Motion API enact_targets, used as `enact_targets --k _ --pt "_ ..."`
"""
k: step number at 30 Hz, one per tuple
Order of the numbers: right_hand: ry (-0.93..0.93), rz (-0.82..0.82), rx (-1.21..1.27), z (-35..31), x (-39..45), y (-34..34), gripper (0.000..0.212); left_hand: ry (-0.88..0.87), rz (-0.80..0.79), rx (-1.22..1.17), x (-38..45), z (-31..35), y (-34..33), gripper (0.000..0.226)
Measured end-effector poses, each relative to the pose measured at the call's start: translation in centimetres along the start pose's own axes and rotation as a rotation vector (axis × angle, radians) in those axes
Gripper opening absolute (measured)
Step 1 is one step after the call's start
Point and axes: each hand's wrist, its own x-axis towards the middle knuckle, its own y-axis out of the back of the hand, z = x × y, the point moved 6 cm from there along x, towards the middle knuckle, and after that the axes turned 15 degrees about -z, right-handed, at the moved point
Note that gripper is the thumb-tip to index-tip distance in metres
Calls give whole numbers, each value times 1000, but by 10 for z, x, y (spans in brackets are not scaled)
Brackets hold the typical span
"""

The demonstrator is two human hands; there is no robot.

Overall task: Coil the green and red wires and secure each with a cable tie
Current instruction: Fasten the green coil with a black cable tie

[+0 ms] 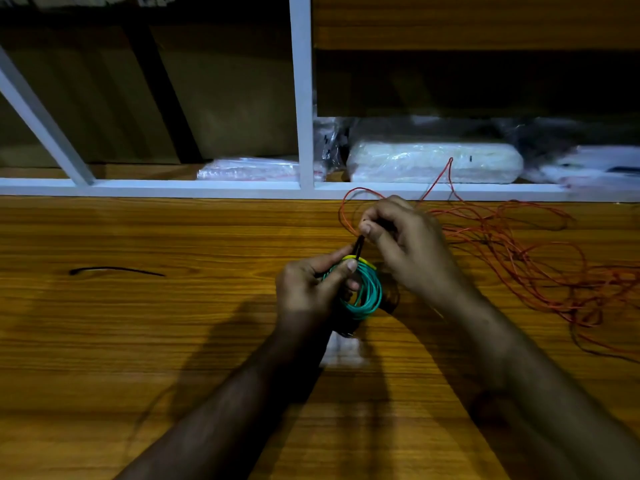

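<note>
A wooden table with strong grain fills the near half of the view, and its far edge meets a white shelf frame. On the left of the table, well apart from the hands, a spare black cable tie lies flat with its long axis running left to right; wide bare wood surrounds it. Near the middle, the left hand is closed around the green wire, which is wound into a small round coil held just above the table; the thumb presses on the coil's far rim, where a short yellow stretch shows. From that rim a second black cable tie, the held cable tie, rises with its long axis pointing away and slightly right. The right hand pinches its far end between thumb and fingertips. Just beneath the left wrist lies a small white patch, too blurred to identify. To the right, the red wire sprawls uncoiled in loose tangled loops from behind the right hand to the table's right edge, one loop arching onto the shelf frame. Plastic-wrapped packages sit on the shelf beyond.
</note>
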Motion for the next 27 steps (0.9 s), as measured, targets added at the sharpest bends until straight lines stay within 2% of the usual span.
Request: enact_targets --k 4,10,14,18,27 --pt "-141 26 239 27 -1 -5 12 -9 -39 -29 -4 0 -8 26" --pt "-90 -2 396 25 0 -8 10 13 -41 -85 -5 0 -7 30" --pt "-121 49 382 26 -4 -6 11 23 -39 -83 -3 1 -8 28" --pt "-21 77 112 12 -4 2 4 27 -28 -76 -3 1 -4 25" --pt "-157 -23 337 24 -4 -9 7 2 -27 -49 -1 4 -4 25"
